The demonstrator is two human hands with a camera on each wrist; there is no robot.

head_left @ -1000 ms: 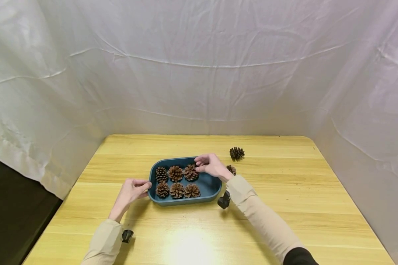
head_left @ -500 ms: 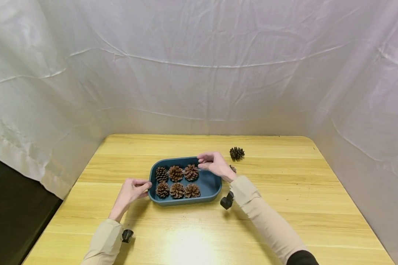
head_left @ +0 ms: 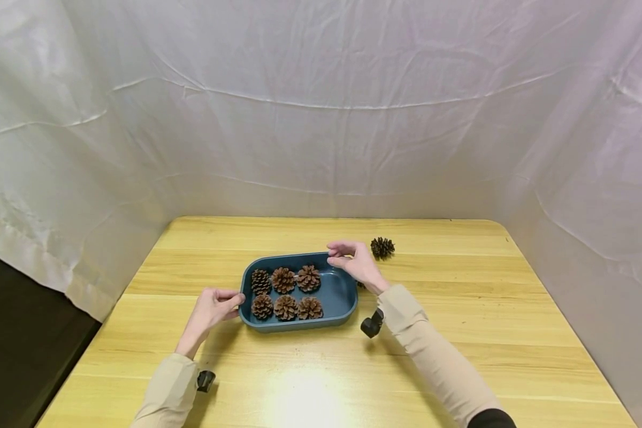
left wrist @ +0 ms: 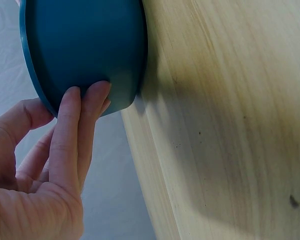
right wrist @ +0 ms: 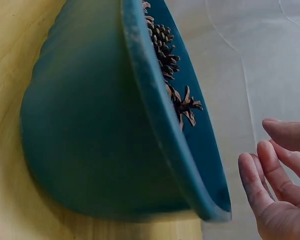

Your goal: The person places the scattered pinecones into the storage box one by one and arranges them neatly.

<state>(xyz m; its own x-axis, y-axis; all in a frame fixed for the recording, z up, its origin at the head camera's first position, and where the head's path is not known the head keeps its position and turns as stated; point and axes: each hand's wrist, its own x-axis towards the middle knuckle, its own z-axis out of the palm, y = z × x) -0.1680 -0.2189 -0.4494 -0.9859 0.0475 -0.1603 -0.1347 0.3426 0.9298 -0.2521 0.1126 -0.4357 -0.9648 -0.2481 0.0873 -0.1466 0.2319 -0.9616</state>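
Observation:
A dark blue oval-cornered tray (head_left: 329,294) holds several brown pine cones, among them a front one (head_left: 310,308) and a back one (head_left: 308,278), set in two rows toward its left. My left hand (head_left: 214,309) pinches the tray's left end, thumb at the rim and fingers along the outer wall, as the left wrist view shows. Over the tray's back right part hovers my right hand (head_left: 355,263), fingers loosely bent and thumb apart from them, with nothing between. In the right wrist view this hand (right wrist: 285,185) is beside the rim.
One darker pine cone (head_left: 382,248) lies on the wooden table (head_left: 460,309) behind and right of the tray. Another pine cone (head_left: 361,285) shows only a sliver beside the right wrist. White curtains (head_left: 331,119) stand around the table's back and sides.
My right hand has drawn back to the right and slightly up, away from the back pine cone. The left hand and the tray stay where they were.

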